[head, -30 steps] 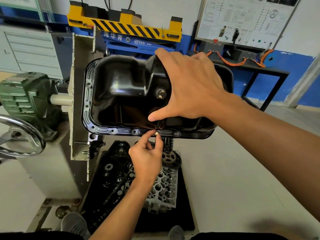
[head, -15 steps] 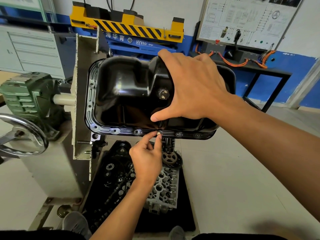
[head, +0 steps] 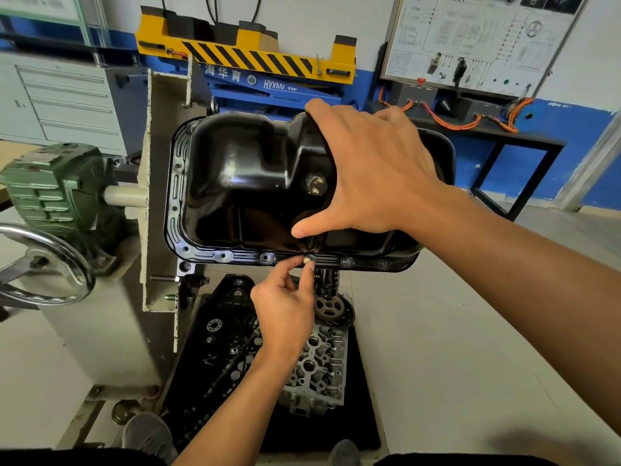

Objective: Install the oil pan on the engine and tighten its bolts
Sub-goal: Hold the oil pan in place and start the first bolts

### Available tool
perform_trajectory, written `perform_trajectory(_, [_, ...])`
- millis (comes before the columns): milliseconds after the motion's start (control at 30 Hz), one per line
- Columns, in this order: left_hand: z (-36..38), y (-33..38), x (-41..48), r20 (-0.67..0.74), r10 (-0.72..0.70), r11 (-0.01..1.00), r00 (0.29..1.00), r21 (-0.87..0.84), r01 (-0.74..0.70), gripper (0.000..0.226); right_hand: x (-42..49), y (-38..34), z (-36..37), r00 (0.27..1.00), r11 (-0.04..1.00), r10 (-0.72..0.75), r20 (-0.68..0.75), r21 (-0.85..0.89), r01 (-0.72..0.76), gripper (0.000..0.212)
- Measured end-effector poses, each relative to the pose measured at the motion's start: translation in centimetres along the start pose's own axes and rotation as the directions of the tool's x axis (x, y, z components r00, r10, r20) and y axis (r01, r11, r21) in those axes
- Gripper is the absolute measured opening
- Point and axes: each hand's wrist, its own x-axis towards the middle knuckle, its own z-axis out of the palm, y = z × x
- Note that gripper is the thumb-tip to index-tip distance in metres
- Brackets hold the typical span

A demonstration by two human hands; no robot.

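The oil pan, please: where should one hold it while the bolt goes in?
Across the oil pan's raised section, from the outer side, palm spread as the right hand is. That bulge offers a broad surface and leaves the near rim free for the bolt.

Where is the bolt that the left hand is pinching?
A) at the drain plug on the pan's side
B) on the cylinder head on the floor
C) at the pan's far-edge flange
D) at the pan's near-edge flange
D: the left hand pinches the bolt at the near-edge flange of the oil pan, while the right hand rests spread on the pan.
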Motion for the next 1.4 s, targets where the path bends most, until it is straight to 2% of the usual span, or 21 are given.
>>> perform_trajectory(233, [-0.3,0.4,-0.3,0.018,-0.098,0.993,0.995,-0.064,0.099,0.016,-0.1,0.0,0.0,1.000,1.000,0.001,0.001,-0.004,-0.001,0.130])
perform_trajectory(500, [-0.2,0.3,0.0,0.022,-0.024,0.999,0.999,0.023,0.023,0.011,-0.1,-0.1,0.1,1.000,1.000,0.003,-0.003,-0.005,-0.003,0.130])
perform_trajectory(800, [-0.2,0.5,0.5,0.034,-0.107,0.994,0.994,-0.005,0.107,0.021,-0.1,0.0,0.2,1.000,1.000,0.002,-0.007,-0.002,-0.002,0.131])
perform_trajectory(933, [0.0,0.8,0.5,0.045,-0.061,0.998,0.997,0.034,0.060,0.013,-0.1,0.0,0.2,1.000,1.000,0.001,-0.004,-0.012,-0.001,0.132])
perform_trajectory(1167, [-0.2,1.2,0.2,0.083,0.020,0.993,0.996,0.111,-0.029,0.014,-0.3,0.0,0.1,1.000,1.000,0.021,0.016,-0.020,-0.021,0.134])
perform_trajectory(1400, [-1.0,1.0,0.8,0.071,-0.076,0.993,0.995,0.097,0.069,0.026,-0.2,0.1,-0.1,0.999,0.999,0.006,0.033,-0.042,-0.004,0.136])
